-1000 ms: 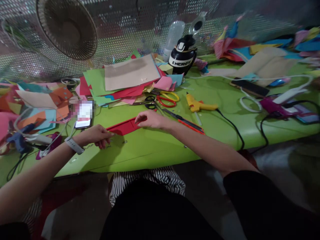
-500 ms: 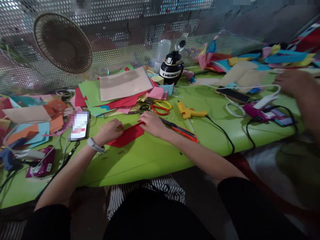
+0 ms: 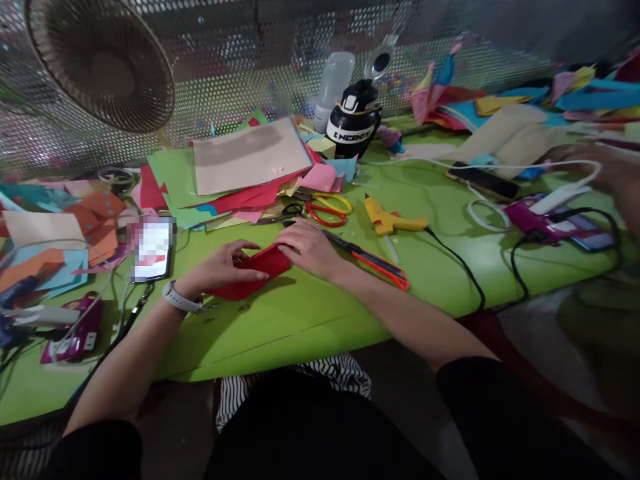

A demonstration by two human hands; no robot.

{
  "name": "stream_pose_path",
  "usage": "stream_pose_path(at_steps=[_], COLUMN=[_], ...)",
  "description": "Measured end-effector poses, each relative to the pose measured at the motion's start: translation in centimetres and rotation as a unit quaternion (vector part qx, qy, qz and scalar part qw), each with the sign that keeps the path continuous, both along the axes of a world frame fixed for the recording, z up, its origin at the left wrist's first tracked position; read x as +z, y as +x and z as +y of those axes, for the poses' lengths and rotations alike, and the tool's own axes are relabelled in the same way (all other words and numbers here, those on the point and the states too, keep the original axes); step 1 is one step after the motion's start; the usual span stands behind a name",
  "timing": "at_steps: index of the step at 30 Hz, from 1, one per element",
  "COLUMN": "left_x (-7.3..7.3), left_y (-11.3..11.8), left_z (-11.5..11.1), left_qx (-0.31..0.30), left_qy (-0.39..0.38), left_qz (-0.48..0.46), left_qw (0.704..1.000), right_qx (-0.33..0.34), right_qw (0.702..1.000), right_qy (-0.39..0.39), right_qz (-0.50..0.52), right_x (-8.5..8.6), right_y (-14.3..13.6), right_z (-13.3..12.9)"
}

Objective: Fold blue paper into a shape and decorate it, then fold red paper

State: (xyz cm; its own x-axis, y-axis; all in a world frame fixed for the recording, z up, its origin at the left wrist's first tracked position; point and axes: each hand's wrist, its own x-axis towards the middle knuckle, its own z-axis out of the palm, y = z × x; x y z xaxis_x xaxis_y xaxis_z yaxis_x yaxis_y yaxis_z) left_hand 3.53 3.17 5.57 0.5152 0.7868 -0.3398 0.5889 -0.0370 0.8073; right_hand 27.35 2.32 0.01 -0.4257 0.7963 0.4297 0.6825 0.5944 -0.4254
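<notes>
A folded piece of red paper [image 3: 245, 285] lies on the green table [image 3: 300, 320] in front of me. My left hand [image 3: 225, 270] is at its left part, thumb stretched across the near side and fingers at the far side. With its fingertips, my right hand [image 3: 307, 250] pinches the right end of the paper. Just right of that hand are a cutter with an orange edge [image 3: 377, 267] and scissors with red and yellow handles [image 3: 327, 208]. A yellow glue gun [image 3: 393, 219] lies farther right.
Behind the hands lies a stack of coloured paper [image 3: 250, 160], with a black bottle [image 3: 354, 120] beside it. A phone [image 3: 154, 250] and power strip [image 3: 75, 327] are at left. Another person's hand [image 3: 595, 167] is at far right, near a second power strip [image 3: 535, 217].
My left hand has opened out, its thumb now reaching over the near side of the red paper. The paper's right end looks slightly more raised. The camera view has shifted a little.
</notes>
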Motion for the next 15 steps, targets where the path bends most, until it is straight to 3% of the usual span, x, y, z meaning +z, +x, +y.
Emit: stream_pose_path(at_steps=[4, 9, 12, 15], left_x=[-0.8, -0.8, -1.0, -1.4], left_y=[0.5, 0.1, 0.3, 0.7], left_z=[-0.3, -0.2, -0.3, -0.6], left_qx=[0.01, 0.078, 0.138, 0.159], left_qy=[0.016, -0.062, -0.121, -0.146], left_qz=[-0.003, -0.1, -0.183, -0.233], left_qw=[1.0, 0.99, 0.966, 0.948], right_qx=[-0.012, -0.099, -0.111, -0.055], right_qw=[0.999, 0.983, 0.948, 0.884], right_qy=[0.036, 0.056, -0.059, -0.27], right_qz=[0.031, 0.148, 0.291, 0.378], right_x=[0.7, 1.6, 1.5, 1.2], right_y=[-0.3, -0.2, -0.2, -0.6], right_z=[-1.0, -2.3, -2.4, -2.3])
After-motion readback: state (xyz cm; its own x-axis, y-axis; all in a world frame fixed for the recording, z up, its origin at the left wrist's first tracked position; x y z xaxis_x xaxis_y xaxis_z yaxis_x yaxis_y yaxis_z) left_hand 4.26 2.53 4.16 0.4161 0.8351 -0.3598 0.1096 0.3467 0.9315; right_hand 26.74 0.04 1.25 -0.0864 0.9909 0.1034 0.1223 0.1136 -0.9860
